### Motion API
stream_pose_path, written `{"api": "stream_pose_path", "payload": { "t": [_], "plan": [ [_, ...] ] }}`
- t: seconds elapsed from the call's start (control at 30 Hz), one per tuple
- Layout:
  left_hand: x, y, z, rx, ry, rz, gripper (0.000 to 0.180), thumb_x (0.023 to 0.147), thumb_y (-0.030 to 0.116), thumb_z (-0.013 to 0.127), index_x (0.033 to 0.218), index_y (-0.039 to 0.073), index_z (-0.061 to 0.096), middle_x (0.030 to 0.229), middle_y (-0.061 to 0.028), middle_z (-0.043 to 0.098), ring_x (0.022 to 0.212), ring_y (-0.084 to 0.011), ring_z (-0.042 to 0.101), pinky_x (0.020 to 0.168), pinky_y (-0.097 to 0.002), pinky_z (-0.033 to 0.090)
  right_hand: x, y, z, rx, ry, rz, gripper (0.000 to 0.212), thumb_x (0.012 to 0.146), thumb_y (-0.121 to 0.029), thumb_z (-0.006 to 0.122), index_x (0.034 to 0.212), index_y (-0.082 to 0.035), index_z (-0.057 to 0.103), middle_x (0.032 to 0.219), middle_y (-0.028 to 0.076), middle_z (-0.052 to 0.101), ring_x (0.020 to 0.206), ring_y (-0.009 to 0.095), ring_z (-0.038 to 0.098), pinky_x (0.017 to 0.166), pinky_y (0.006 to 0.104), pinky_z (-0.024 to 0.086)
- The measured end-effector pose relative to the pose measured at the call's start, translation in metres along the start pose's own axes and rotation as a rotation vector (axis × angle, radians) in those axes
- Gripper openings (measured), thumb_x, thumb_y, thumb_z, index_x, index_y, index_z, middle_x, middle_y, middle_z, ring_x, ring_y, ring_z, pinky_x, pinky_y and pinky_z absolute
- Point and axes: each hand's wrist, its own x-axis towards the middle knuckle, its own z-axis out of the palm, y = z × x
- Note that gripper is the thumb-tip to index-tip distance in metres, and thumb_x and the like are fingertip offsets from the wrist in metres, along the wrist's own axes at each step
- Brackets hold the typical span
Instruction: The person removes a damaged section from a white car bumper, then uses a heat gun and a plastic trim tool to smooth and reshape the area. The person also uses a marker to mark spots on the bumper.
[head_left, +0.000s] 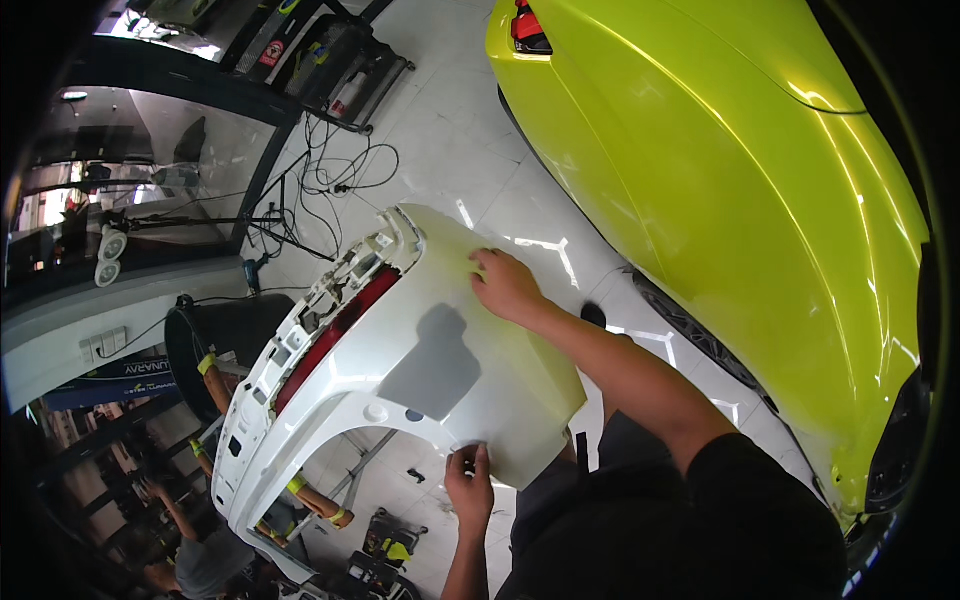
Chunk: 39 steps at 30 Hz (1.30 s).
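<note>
A white car bumper panel (400, 350) with a red light strip (335, 335) lies tilted on a stand in front of me. My right hand (505, 285) rests on the panel's upper surface with the fingers bent, pressing down near its far edge. My left hand (468, 488) grips the panel's lower near edge between thumb and fingers. A dark shadow falls on the panel between the two hands.
A bright yellow-green car (760, 200) fills the right side, close to my right arm. Black cables (330, 170) lie on the white tiled floor beyond the panel. Another person in a grey shirt (205, 565) is at the lower left, arms under the panel. Tools (385, 550) lie on the floor.
</note>
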Motion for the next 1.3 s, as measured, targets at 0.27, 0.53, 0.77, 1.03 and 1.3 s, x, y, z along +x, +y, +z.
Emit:
{"api": "stream_pose_path", "payload": {
  "t": [0.27,0.53,0.77,1.03,1.3],
  "plan": [
    [0.005,0.012,0.014,0.029,0.148,-0.466,0.062,0.094,0.029,0.075,0.136,-0.006,0.046,0.121,-0.0200,0.056,0.104,-0.0284,0.060,0.087,-0.0390,0.051,0.122,-0.013,0.054,0.044,-0.077,0.021,0.045,0.089,-0.020,0.066,0.127,0.001,0.055,0.115,0.025,0.062,0.102,0.044,0.066,0.086,0.0513,0.056],
    [0.004,0.033,0.052,0.041,0.238,-0.533,0.070,0.093,0.020,0.074,0.145,-0.010,0.038,0.135,-0.0290,0.054,0.127,-0.0396,0.053,0.110,-0.0463,0.040,0.173,-0.006,0.077,0.058,-0.186,-0.018,0.055,0.083,-0.017,0.070,0.131,0.002,0.050,0.115,0.027,0.060,0.096,0.045,0.068,0.084,0.0521,0.057],
    [0.013,0.035,0.055,0.067,0.274,-0.612,0.068,0.092,0.012,0.073,0.145,-0.009,0.038,0.133,-0.0291,0.056,0.125,-0.0386,0.055,0.110,-0.0443,0.040,0.212,0.024,0.092,0.316,-0.290,-0.020,0.039,0.087,-0.009,0.068,0.124,-0.002,0.059,0.103,0.017,0.067,0.084,0.030,0.068,0.077,0.0414,0.056],
    [0.004,0.023,0.069,-0.024,0.359,-0.698,0.070,0.095,0.009,0.067,0.151,-0.011,0.029,0.148,-0.0295,0.043,0.137,-0.0357,0.044,0.118,-0.0438,0.030,0.221,0.040,0.062,0.387,-0.506,-0.253,0.017,0.092,0.000,0.069,0.109,-0.003,0.070,0.098,0.006,0.069,0.078,0.014,0.063,0.069,0.0284,0.052],
    [-0.018,-0.010,0.085,-0.061,0.420,-0.787,0.075,0.095,0.005,0.066,0.155,-0.008,0.024,0.148,-0.0279,0.044,0.137,-0.0327,0.044,0.115,-0.0440,0.034,0.244,0.040,0.064,0.080,-0.546,-0.745,0.016,0.090,-0.005,0.070,0.106,-0.007,0.071,0.097,0.006,0.068,0.079,0.026,0.069,0.070,0.0356,0.056]
  ]
}}
